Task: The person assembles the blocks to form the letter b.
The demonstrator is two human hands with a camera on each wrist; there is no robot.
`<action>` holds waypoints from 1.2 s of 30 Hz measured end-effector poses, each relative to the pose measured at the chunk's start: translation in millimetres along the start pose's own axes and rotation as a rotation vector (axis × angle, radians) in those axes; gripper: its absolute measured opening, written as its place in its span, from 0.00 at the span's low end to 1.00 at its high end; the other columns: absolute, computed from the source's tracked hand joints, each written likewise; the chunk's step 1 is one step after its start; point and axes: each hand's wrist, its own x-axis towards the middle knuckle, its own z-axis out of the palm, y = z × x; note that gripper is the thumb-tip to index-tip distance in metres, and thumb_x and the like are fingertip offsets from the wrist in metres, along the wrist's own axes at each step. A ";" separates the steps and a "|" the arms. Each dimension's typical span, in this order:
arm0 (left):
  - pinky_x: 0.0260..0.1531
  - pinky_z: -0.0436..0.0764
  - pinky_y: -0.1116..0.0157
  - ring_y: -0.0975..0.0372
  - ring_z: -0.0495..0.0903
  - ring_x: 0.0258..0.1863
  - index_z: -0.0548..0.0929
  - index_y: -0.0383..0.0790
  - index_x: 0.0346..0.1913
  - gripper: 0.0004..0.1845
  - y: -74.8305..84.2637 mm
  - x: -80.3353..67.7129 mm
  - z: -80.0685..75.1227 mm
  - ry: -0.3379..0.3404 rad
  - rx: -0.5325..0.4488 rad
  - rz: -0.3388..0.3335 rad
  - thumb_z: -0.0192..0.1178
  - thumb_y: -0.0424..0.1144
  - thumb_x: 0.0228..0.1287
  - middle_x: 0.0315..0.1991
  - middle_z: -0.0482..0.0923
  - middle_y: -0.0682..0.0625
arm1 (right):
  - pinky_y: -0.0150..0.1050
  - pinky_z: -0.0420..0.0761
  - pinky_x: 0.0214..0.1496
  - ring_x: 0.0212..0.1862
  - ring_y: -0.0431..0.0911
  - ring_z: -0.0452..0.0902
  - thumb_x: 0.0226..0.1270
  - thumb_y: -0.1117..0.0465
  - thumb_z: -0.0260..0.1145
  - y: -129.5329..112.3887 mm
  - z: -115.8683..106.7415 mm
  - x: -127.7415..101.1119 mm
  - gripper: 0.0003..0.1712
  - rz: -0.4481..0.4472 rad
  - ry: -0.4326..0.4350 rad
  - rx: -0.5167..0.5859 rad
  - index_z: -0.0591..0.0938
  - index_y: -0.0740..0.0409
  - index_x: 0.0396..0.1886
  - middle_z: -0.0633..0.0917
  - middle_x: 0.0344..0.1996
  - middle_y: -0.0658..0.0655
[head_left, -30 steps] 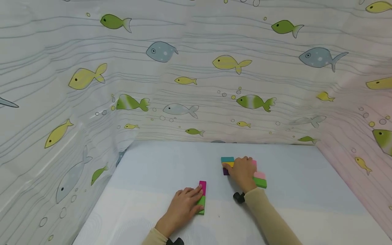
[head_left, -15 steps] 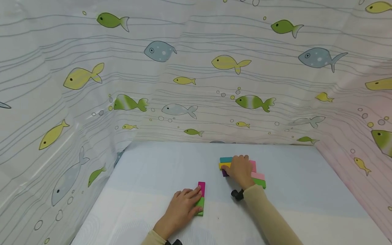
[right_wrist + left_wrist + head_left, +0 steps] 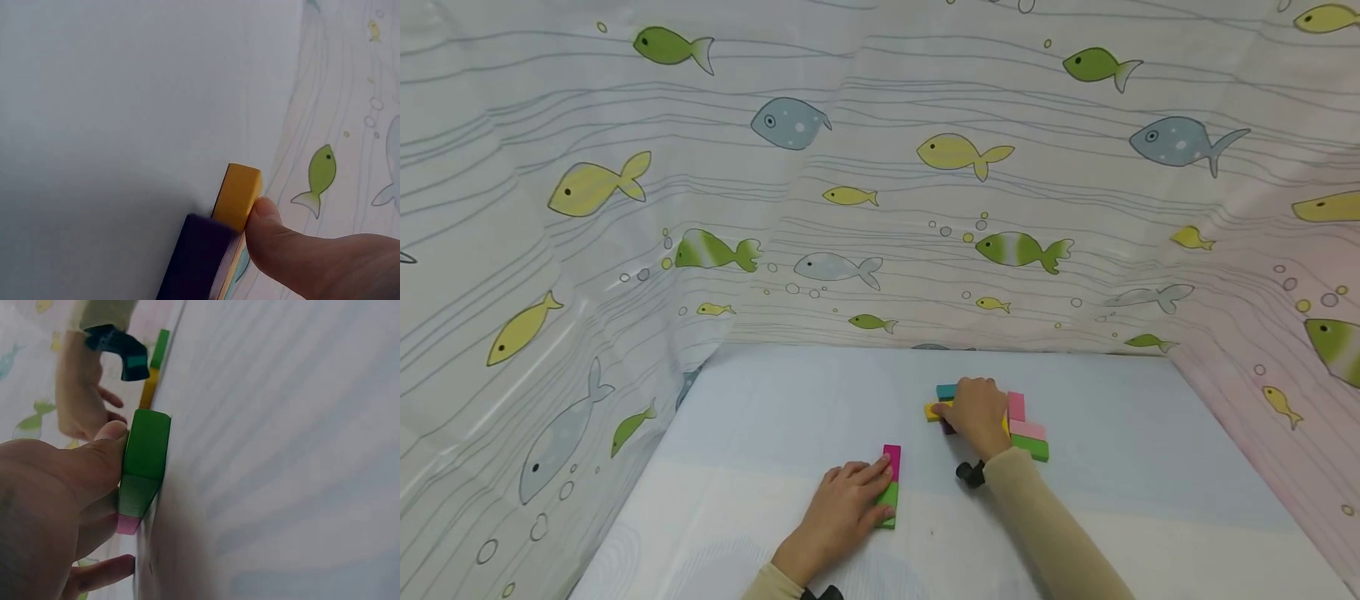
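Observation:
My left hand rests at a magenta block and a green block lying end to end on the table. Its thumb touches the green one, and a fingertip lies on the magenta one. Farther back, my right hand holds a yellow block, which juts out left of a group of blocks. In the right wrist view the thumb presses its side, beside a dark purple block. A teal block lies behind it. The right fingertips are hidden behind the hand.
To the right of my right hand lie a pink block, a light pink block and a green one, close together. A fish-patterned sheet rises behind and along the sides of the white table.
My right hand has moved left, and the yellow block has slid left with it past the teal and purple ones. The left hand keeps its place on its two blocks.

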 end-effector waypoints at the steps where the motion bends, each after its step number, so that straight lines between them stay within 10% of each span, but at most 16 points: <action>1: 0.57 0.79 0.46 0.54 0.80 0.62 0.84 0.45 0.69 0.28 0.0 -0.3 0.1 -0.001 0.001 -0.001 0.65 0.55 0.72 0.73 0.79 0.50 | 0.40 0.76 0.28 0.32 0.51 0.74 0.55 0.28 0.78 -1.0 0.3 -1.2 0.40 0.001 -0.007 0.005 0.86 0.64 0.37 0.78 0.24 0.57; 13: 0.58 0.79 0.45 0.55 0.80 0.62 0.84 0.45 0.69 0.29 -0.1 -1.9 1.4 -0.006 -0.012 -0.013 0.66 0.55 0.72 0.72 0.79 0.50 | 0.36 0.75 0.29 0.30 0.47 0.73 0.53 0.36 0.84 -16.8 7.5 -14.2 0.29 -0.137 0.007 0.104 0.89 0.57 0.22 0.78 0.18 0.51; 36: 0.59 0.78 0.46 0.55 0.80 0.63 0.84 0.46 0.69 0.29 1.9 1.5 -1.2 -0.023 0.013 -0.028 0.67 0.55 0.71 0.73 0.79 0.51 | 0.54 0.80 0.68 0.59 0.55 0.80 0.63 0.50 0.81 -31.3 17.1 4.3 0.24 -0.353 -0.088 0.376 0.91 0.54 0.56 0.91 0.57 0.56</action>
